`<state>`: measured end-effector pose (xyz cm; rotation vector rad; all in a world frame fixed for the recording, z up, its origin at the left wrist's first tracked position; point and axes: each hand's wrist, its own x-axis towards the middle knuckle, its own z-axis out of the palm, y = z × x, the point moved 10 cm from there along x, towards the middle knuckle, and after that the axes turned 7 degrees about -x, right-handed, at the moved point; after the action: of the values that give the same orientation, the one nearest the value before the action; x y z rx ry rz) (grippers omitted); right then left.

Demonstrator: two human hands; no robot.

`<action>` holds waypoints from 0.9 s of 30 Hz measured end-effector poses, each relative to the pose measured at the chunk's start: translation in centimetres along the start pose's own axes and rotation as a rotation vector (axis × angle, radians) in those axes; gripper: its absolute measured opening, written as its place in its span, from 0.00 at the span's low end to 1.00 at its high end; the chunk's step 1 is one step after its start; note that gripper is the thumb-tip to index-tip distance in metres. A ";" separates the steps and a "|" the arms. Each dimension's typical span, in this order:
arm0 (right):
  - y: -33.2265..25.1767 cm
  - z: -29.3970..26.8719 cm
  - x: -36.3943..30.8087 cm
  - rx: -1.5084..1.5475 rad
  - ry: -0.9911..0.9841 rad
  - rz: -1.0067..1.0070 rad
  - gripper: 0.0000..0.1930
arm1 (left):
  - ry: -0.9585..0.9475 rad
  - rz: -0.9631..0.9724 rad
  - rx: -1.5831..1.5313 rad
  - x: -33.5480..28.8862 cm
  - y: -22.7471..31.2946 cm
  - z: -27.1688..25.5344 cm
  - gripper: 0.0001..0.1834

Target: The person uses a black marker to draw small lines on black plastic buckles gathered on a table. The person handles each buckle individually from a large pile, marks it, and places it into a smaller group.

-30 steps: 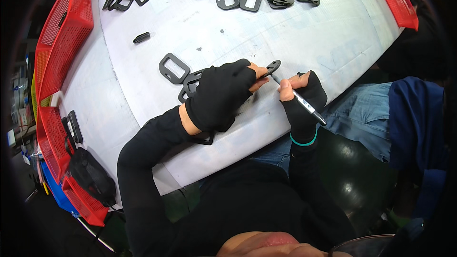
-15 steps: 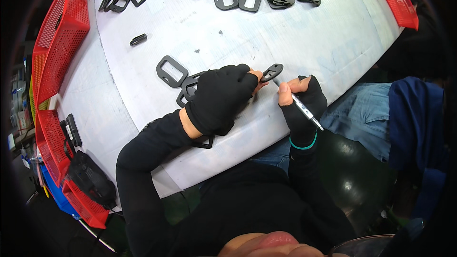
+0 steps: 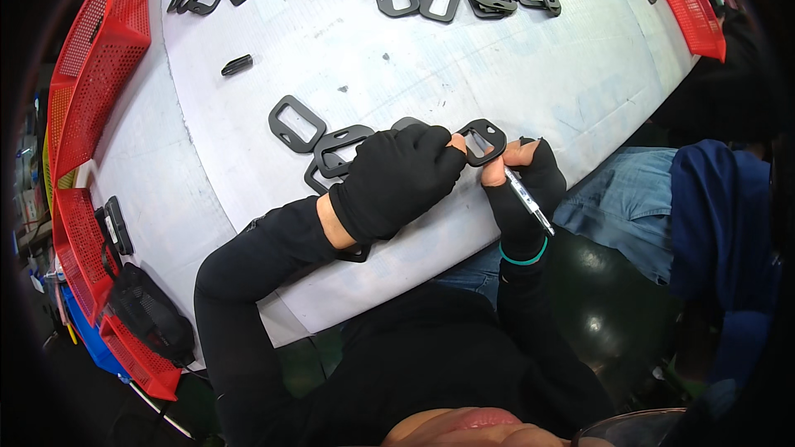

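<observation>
My left hand point(image 3: 406, 167), in a black fingerless glove, pinches one end of a black rectangular frame point(image 3: 499, 134) with a small hole in its far end. In my right hand point(image 3: 530, 182), gloved the same way and wearing a teal wristband, is a white marker pen point(image 3: 528, 200). The pen's upper end points at the frame, partly behind it and my fingertips. Several similar frames point(image 3: 278, 118) lie beside and partly under my left hand. Farther off on the white table sits a short black cap point(image 3: 237, 64).
A large heap of black frames point(image 3: 397, 0) covers the table's far side. Red perforated baskets point(image 3: 108, 74) line the left edge, and another red basket point(image 3: 687, 8) stands far right. A black mesh pouch point(image 3: 153, 310) lies at the left. Beyond the right edge is a person's denim-clad leg point(image 3: 617, 207).
The frame in my left hand has turned from nearly edge-on to show its flat face and opening. Both hands stay close together; the left has shifted slightly to the right.
</observation>
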<state>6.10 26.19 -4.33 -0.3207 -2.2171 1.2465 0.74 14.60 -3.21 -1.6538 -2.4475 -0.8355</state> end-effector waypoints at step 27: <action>3.3 -1.0 0.6 0.422 0.096 0.254 0.10 | 0.215 -0.284 0.016 3.0 -7.6 -5.1 0.06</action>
<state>5.97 28.90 -6.51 -0.4896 -1.8137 1.7535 -8.34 12.62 -0.83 -1.1564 -2.5584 -0.9645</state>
